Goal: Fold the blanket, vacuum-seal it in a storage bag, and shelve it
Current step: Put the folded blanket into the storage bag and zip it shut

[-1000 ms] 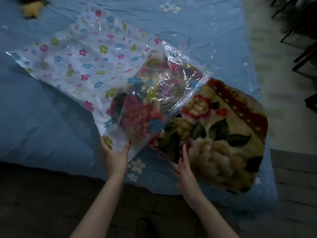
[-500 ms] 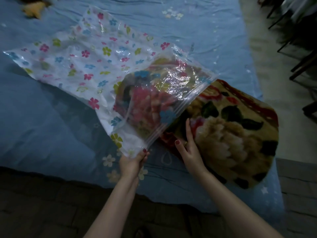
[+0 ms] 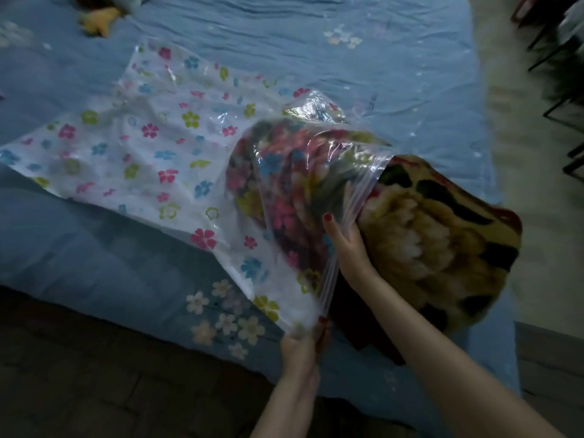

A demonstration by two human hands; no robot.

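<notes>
A folded blanket, plush and printed with large cream and tan flowers, dark leaves and a red border, lies on a bed under a blue sheet scattered with small pale blossoms; its far end is already inside the mouth of a clear vacuum storage bag printed with little pink, blue and green flowers, while the larger part of it sticks out to the right, over the bed's edge toward the pale floor. The left hand pinches the near corner of the bag's opening, thumb and fingers closed on the plastic, lifting that corner off the sheet; the right hand rests against the blanket's near side right at the bag's mouth, fingers fairly straight and reaching up along the zip strip, thumb with red nail polish laid on the plastic; whether those fingers hook the edge of the bag cannot be told. The empty part of the bag spreads flat to the left across the sheet. A yellow plush toy lies at the far left corner of the bed; dark chair legs stand blurred at the upper right. No brand, label or writing can be read on the bag or the blanket; the light is dim.
</notes>
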